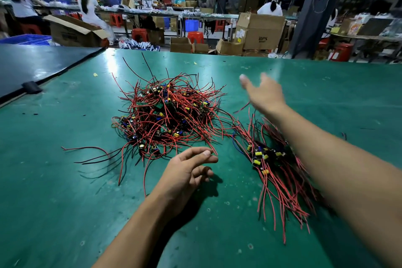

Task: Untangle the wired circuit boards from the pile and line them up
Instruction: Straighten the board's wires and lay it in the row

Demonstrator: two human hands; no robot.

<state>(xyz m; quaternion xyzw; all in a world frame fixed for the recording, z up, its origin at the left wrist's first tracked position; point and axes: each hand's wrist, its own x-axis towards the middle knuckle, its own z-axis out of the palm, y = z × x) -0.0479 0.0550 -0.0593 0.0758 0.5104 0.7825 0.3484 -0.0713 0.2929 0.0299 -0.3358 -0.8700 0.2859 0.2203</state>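
At a green work table (65, 180), we are holding our left hand (187, 172) just in front of the pile (167, 113) of wired circuit boards. Its fingers are loosely curled and apart, gripping nothing. Our right hand (264, 93) is reaching out above the table to the right of the pile. It is blurred, with fingers that look spread and empty.

The tangle is lying mid-table. A sorted row (269, 159) of boards is lying to its right, partly under our right forearm, with red leads trailing toward us.

We are judging the wires to be the hazard. Tugging one board by its lead is likely to drag its neighbours along or strain the joint at the board. Our forearm is passing low over the sorted row and could sweep it askew. Stray leads from the pile are reaching close to that row and could snag it again.

A cardboard box (261, 35) in the background is showing the letters "BPS". Other labels are too small for us to read.
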